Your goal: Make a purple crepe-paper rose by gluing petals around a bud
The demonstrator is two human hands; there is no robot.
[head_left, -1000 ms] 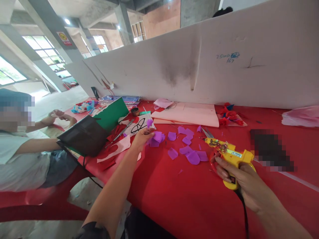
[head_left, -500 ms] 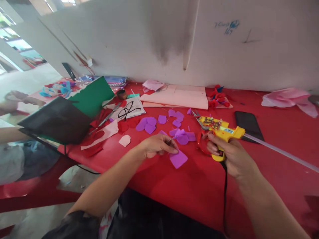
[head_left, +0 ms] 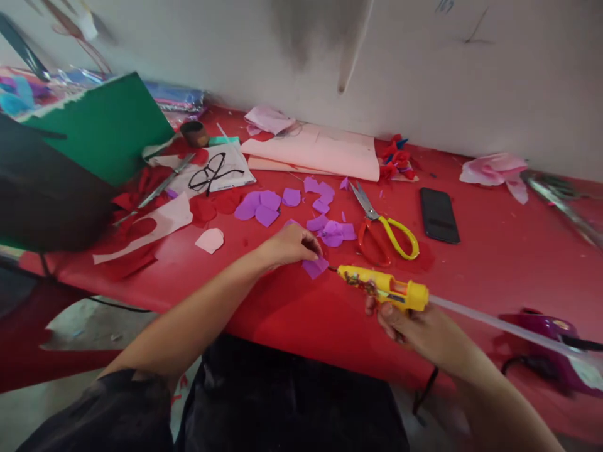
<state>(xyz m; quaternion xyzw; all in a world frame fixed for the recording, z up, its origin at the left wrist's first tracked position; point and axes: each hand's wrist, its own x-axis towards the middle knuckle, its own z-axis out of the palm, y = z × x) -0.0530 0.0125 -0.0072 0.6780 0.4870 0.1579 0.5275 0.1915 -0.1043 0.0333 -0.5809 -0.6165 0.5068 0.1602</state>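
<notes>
Between the fingers of my left hand (head_left: pixel 293 245) is a small purple paper piece (head_left: pixel 315 268), hanging just over the table's front part. My right hand (head_left: pixel 409 323) is wrapped round the handle of a yellow glue gun (head_left: pixel 384 287). The gun's dark nozzle points left and is close to the purple piece; whether it touches I cannot tell. A long clear glue stick (head_left: pixel 490 319) sticks out of the gun's back. Just beyond my hands lie several purple petals (head_left: pixel 266 207) and a purple petal cluster (head_left: pixel 332 231). Scissors (head_left: pixel 372 216) with red and yellow handles lie open behind the gun.
On the red table (head_left: pixel 471 282) are a black phone (head_left: pixel 439 215), folded pink sheets (head_left: pixel 315 150), eyeglasses (head_left: pixel 211 174), red and pink scraps (head_left: pixel 210 240) and a brown tape roll (head_left: pixel 194 134). A green board (head_left: pixel 103 125) stands left. A purple object (head_left: pixel 549 339) sits at right.
The glue gun has moved down and left, its nozzle now close to the purple piece, uncovering the scissors. My left hand still pinches the piece. The camera view has tilted down and shifted right.
</notes>
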